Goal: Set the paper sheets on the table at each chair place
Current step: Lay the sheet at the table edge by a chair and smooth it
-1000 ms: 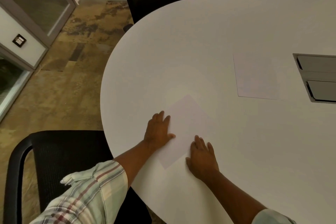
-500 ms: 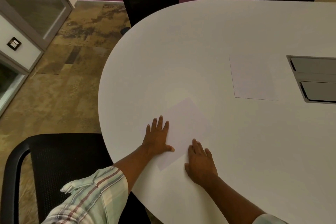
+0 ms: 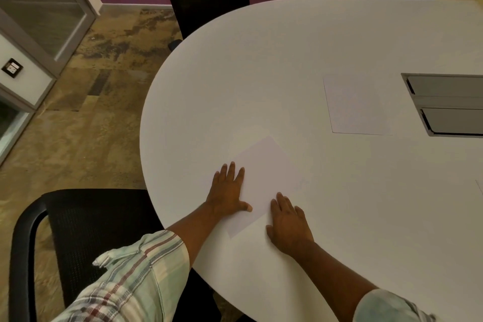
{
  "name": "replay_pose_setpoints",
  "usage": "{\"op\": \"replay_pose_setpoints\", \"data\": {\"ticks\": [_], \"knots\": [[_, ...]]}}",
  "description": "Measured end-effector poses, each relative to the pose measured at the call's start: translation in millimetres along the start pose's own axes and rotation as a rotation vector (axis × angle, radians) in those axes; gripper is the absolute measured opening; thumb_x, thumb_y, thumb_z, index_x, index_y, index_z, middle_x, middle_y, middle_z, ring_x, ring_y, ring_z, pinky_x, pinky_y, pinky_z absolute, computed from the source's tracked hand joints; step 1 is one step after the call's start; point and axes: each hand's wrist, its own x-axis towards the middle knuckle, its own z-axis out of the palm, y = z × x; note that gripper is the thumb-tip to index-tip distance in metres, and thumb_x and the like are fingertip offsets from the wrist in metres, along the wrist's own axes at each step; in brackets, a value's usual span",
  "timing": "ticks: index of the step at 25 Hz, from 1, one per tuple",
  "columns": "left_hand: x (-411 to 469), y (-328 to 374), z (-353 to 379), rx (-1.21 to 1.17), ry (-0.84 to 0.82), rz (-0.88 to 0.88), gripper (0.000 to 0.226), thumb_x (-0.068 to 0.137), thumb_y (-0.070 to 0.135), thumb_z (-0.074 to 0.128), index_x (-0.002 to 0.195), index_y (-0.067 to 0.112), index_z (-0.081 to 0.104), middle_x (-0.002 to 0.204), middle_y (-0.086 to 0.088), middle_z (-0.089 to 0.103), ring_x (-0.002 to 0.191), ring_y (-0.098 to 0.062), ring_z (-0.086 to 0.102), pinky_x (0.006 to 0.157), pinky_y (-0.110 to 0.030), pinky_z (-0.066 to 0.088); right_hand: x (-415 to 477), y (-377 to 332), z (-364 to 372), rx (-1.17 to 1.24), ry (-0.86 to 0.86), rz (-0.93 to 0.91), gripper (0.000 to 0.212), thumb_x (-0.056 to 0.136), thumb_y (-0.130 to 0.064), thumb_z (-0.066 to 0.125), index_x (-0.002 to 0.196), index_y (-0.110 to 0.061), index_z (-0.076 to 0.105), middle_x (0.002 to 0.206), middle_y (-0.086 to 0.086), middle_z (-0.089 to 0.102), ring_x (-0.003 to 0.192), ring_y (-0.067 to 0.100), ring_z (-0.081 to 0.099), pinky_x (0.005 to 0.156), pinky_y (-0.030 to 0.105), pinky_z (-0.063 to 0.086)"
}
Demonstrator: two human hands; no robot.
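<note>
Lying flat on the white tabletop (image 3: 287, 60), near its rounded edge in the lower middle of the frame: one paper sheet (image 3: 264, 180), turned diagonally, long axis running from the lower left toward the upper right, one corner pointing to the top of the frame. Pressing on the sheet's left edge: the left hand (image 3: 228, 189), spread flat, fingers stretched toward the top, thumb lying on the paper, grasping nothing. Resting flat at the sheet's lower right edge: the right hand (image 3: 288, 222), also spread, fingertips touching the paper, nothing clenched. Lying further right, beside the grey cable hatch (image 3: 444, 104): a second sheet (image 3: 355, 104), long axis pointing nearly straight up the frame. Standing at the lower left, just beside the tabletop edge: a black chair (image 3: 78, 238).
</note>
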Motion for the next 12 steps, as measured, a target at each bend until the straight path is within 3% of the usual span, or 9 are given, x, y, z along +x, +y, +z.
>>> {"op": "replay_pose_setpoints", "data": {"ticks": [5, 12], "knots": [[-31, 21, 4, -0.001, 0.066, 0.002, 0.111, 0.097, 0.071, 0.053, 0.168, 0.009, -0.004, 0.176, -0.02, -0.013, 0.163, -0.039, -0.014, 0.133, -0.051, -0.004, -30, 13, -7, 0.11, 0.073, 0.094, 0.08, 0.104, -0.052, 0.04, 0.164, -0.009, 0.009, 0.174, 0.012, 0.007, 0.16, 0.028, 0.011, 0.127, 0.046, 0.02], [-100, 75, 14, 0.051, 0.137, 0.014, 0.101, 0.103, 0.072, 0.032, 0.167, 0.004, -0.007, 0.176, -0.019, -0.012, 0.163, -0.037, -0.015, 0.133, -0.049, -0.006, -95, 43, -22, 0.094, 0.194, 0.131, 0.084, 0.105, -0.063, 0.024, 0.165, -0.008, 0.002, 0.174, 0.012, 0.003, 0.161, 0.028, 0.006, 0.127, 0.046, 0.019]]}}
